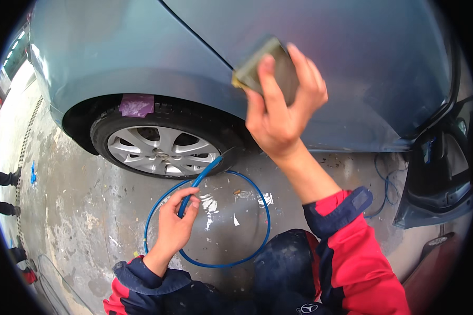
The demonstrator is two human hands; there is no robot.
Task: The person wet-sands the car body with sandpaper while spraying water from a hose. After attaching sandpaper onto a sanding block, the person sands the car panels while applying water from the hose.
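In my right hand (284,113) is a grey-green sanding block (284,73) with a yellowish edge, blurred by motion. My fingers spread over its back as it lies at the blue-grey car door panel (362,68), just right of the panel gap. Whether the block's face touches the paint cannot be made out. Lower down, my left hand (174,220) pinches a blue hose (209,169) between thumb and fingers. Past the fingers the hose slants up toward the wheel (163,150); the rest loops round on the floor.
Purple tape or film (137,105) sits on the top of the tyre. An opened car door (436,173) stands at the right, with another blue hose (388,189) near it. The grey floor (84,231) has paint marks and scraps. Other people's legs (6,179) show at the far left.
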